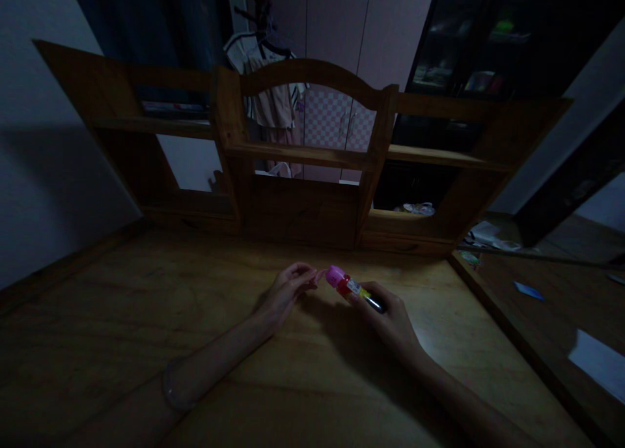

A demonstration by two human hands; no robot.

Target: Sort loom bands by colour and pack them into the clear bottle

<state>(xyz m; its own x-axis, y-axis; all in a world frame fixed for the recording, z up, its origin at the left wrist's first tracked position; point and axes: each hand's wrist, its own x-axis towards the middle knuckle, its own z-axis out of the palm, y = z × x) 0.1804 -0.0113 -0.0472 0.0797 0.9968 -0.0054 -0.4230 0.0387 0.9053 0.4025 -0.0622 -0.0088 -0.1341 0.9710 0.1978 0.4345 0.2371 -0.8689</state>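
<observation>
Above the worktop (209, 396): 1 pink-topped item (347, 285), clamped in our right hand (385, 314). 1 left hand (288, 292), fingertips pinching its pink strand (321, 275).

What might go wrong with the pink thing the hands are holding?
The right hand holds the pink-topped thing over the wooden desk, so a loose grip might let it drop and perhaps roll.

The left hand pinches the thin pink strap, which might slip or tear if tugged hard.

It's dim, so small parts might be easy to miss.
</observation>
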